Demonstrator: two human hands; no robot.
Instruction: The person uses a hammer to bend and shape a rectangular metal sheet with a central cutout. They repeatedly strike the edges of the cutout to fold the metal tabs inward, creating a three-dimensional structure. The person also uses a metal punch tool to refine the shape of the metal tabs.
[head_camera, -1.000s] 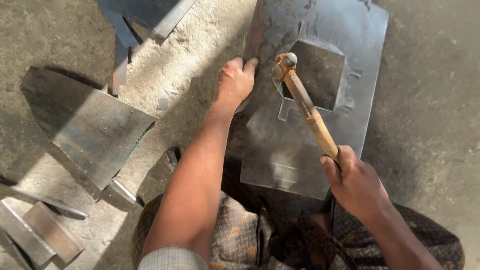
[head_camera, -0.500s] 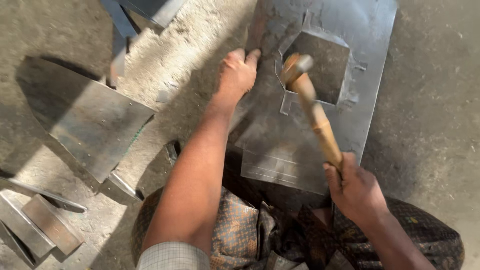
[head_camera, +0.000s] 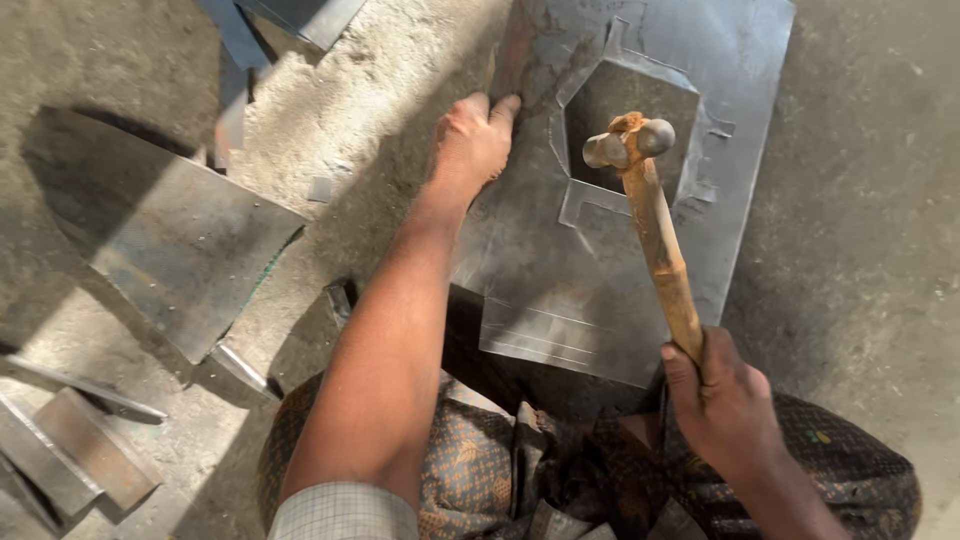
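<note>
Right hand (head_camera: 722, 400) fingers wrapped tight around a wooden hammer (head_camera: 650, 215) at five o'clock; left hand (head_camera: 472, 145), fingers curled, presses the metal sheet (head_camera: 560, 290).

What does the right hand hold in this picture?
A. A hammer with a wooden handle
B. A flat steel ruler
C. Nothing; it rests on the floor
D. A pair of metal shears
A: the right hand grips the wooden handle of a hammer, whose head is above the metal sheet.
</note>
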